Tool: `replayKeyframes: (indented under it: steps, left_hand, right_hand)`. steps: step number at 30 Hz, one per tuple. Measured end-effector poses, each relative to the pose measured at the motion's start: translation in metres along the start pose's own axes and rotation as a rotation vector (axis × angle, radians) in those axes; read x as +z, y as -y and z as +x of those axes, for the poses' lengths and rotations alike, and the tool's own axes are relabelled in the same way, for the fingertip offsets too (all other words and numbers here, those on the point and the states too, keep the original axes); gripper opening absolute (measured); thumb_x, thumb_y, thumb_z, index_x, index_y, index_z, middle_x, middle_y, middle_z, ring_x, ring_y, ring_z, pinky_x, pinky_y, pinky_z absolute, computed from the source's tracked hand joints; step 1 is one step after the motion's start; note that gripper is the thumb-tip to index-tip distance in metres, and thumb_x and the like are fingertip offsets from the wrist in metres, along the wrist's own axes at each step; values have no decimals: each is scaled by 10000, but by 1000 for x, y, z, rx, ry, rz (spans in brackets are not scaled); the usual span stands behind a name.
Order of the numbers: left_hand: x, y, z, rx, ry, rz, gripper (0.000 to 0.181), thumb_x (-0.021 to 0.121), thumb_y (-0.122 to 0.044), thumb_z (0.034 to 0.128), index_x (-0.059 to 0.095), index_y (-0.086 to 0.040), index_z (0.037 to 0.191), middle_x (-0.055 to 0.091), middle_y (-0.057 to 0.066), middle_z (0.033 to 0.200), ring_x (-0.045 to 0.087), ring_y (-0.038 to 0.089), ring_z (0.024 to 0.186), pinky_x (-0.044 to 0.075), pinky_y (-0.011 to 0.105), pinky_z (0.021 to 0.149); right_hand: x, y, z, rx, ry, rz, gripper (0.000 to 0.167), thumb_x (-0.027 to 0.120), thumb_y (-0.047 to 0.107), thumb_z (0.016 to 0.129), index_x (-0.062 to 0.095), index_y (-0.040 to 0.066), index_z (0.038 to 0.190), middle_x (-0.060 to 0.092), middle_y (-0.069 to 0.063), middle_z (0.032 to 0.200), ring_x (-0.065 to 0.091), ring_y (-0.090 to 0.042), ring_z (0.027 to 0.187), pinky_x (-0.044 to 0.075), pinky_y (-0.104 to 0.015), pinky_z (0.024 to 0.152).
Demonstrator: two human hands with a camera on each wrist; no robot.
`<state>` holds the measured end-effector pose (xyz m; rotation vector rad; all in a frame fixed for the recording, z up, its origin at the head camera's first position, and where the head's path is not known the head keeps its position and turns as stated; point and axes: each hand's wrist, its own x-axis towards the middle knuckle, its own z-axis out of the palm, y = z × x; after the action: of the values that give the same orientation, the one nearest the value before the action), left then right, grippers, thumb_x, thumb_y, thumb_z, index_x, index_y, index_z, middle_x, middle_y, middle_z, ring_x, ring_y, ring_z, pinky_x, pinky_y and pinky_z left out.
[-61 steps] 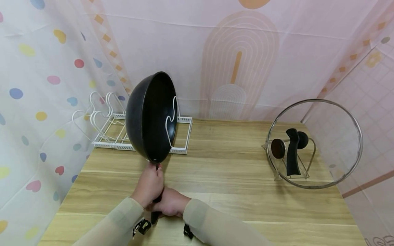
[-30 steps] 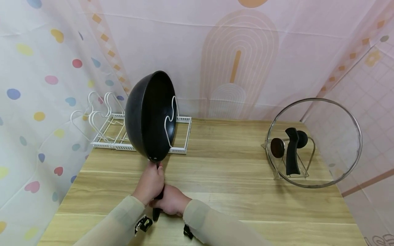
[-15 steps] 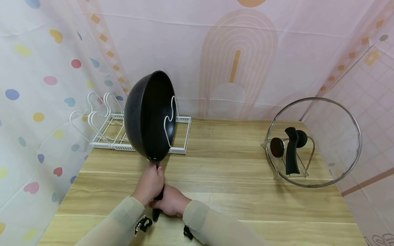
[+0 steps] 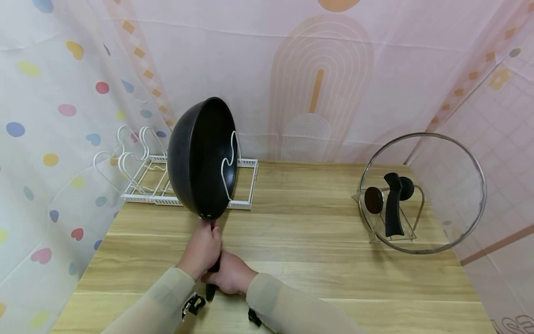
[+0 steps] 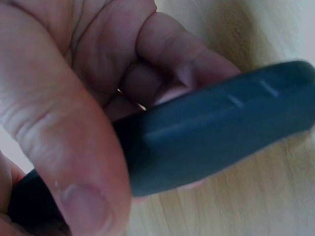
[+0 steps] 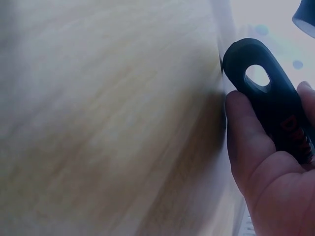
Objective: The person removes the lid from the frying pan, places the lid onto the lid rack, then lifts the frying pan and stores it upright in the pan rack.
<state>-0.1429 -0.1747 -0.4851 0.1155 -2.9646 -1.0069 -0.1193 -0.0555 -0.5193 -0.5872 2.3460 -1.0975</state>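
A deep black wok [image 4: 179, 157] stands on its side in a white wire pan rack [image 4: 252, 188], its hollow facing right. A wire divider crosses the wok's mouth. Its black handle [image 4: 210, 292] points toward me. My left hand [image 4: 201, 246] grips the handle close to the wok's rim. Lower down, my right hand [image 4: 230, 273] holds the handle, thumb across it, with the end sticking out. In the left wrist view, a thumb and curled fingers surround the handle [image 5: 211, 128]. The right wrist view shows the handle's holed end [image 6: 275, 98] with red lettering, partly covered by the hand.
A glass lid [image 4: 442, 185] with a metal rim stands upright on a small wire stand [image 4: 419, 206] at the right. A black curved handle [image 4: 393, 204] and a brown round knob [image 4: 373, 200] show there. White dividers [image 4: 129, 162] rise left of the wok. Curtains back the wooden table [image 4: 313, 260].
Both hands keep their grip on the wok handle and the wok stays in the rack. The head view has shifted slightly, so things appear a little farther left.
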Motion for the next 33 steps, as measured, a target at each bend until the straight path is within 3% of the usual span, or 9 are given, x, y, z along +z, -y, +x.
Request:
replayKeyframes:
  steps: [8, 12, 20, 26, 33]
  left_hand:
    - [-6, 0, -1, -10, 79, 111, 142, 460, -144, 1072, 535, -30, 1034, 583, 145, 968, 595, 279, 834, 552, 549, 816]
    - [-9, 0, -2, 6, 102, 172, 178, 503, -175, 1066, 555, -5, 1080, 640, 178, 1008, 655, 299, 848, 565, 570, 800]
    - [-13, -1, -4, 20, 118, 234, 264, 593, -204, 1041, 574, 38, 1145, 675, 185, 1001, 677, 296, 797, 564, 520, 702]
    - [-18, -5, -9, -6, 142, 274, 373, 623, -243, 1028, 538, 67, 1217, 681, 186, 1003, 634, 263, 740, 536, 462, 635]
    - [-23, -14, -13, -13, 138, 322, 491, 656, -276, 1010, 511, 112, 1275, 692, 213, 976, 652, 282, 714, 507, 459, 574]
  right_hand:
    - [-2, 2, -2, 66, -1, -17, 340, 797, 378, 918, 698, 137, 1137, 757, -11, 1030, 663, -58, 931, 541, -217, 904]
    - [-4, 1, -6, 61, -2, 3, 296, 795, 377, 921, 698, 152, 1086, 755, 10, 985, 660, -47, 902, 542, -212, 886]
    - [-19, -3, -11, 73, -14, 119, 215, 790, 333, 947, 674, 152, 951, 657, 77, 774, 559, -48, 706, 482, -200, 712]
    - [-39, -7, -14, 124, -43, 169, 293, 766, 340, 973, 672, 93, 1100, 698, 68, 841, 606, -55, 713, 517, -237, 715]
    - [-60, -18, -16, 125, -121, 88, 380, 740, 380, 991, 661, 74, 1200, 734, 7, 1014, 675, -114, 897, 574, -320, 849]
